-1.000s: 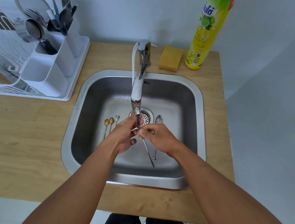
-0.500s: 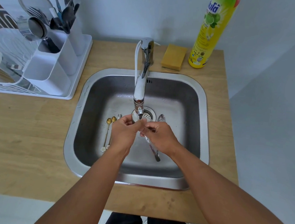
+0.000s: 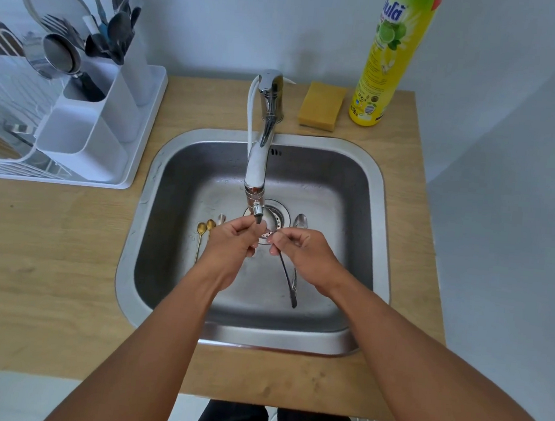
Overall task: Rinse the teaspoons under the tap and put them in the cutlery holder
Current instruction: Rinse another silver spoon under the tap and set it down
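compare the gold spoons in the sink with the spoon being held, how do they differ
The gold spoons are gold and lie on the sink floor, left of the drain. The held spoon is dark and slants above the floor, pinched by the right hand. Both are slim with long handles.

a home kitchen, at the washing-up spot. a steel sink (image 3: pixel 383 198) is set into a light wooden counter (image 3: pixel 50 259), with a chrome tap (image 3: pixel 261 149) over the drain. behind it, by the pale wall, stand a yellow bottle of dish soap (image 3: pixel 387 63) and a yellow sponge (image 3: pixel 321 105). to the left, a white dish rack (image 3: pixel 143 126) carries a cutlery holder (image 3: pixel 85 142) full of forks, spoons and a strainer. teaspoons (image 3: pixel 201 234) lie in the sink.
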